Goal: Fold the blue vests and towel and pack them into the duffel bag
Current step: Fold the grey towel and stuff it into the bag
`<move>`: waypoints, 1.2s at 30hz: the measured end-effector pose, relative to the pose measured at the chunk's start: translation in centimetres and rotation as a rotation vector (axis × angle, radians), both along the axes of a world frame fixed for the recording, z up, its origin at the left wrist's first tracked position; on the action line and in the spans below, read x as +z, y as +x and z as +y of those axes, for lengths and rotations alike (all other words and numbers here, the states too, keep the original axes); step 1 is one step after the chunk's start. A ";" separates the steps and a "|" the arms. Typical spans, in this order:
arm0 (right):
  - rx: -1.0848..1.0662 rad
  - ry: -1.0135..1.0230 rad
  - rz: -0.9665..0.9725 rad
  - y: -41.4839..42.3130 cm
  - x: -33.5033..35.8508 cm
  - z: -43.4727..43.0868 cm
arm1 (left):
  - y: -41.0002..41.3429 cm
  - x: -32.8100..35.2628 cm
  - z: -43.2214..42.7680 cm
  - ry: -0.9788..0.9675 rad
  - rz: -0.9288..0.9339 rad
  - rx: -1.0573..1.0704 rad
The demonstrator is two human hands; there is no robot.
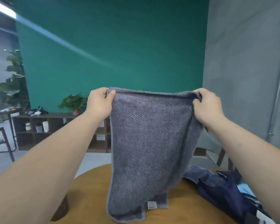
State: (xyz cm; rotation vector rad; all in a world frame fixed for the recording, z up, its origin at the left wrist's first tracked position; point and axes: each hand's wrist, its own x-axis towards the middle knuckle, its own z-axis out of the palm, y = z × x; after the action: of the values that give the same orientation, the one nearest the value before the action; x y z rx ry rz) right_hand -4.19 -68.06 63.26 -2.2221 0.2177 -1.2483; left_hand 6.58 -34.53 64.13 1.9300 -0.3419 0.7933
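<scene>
I read the towel point(150, 143) as grey-violet with fine diagonal ribbing in alternating darker and lighter lines. Its edge binding is pale blue-grey and its label point(152, 205) is off-white. Near right, I log the vests point(220, 186) as dark navy, unpatterned. The table point(90, 191) is plain mustard-brown. Far wall point(120, 46): flat teal green. Right wall point(242, 62): mottled concrete grey. Far left, the shelf point(55, 117) is dark brown; the plant point(73, 101) is green in a red-orange pot point(76, 111).

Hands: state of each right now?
Left hand: pinching the top left corner of the grey towel.
Right hand: gripping the towel's top right corner.
</scene>
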 end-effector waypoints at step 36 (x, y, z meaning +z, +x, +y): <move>0.155 0.352 -0.450 4.6 -1.2 -0.9 | 2.9 -0.6 -4.4 -0.508 -0.193 -0.323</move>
State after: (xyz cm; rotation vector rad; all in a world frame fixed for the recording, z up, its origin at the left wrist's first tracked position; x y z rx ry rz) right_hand 0.41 -68.95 62.10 -1.5872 0.0782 -1.4568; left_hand 9.46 -38.97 63.50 1.2883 -0.5008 0.7634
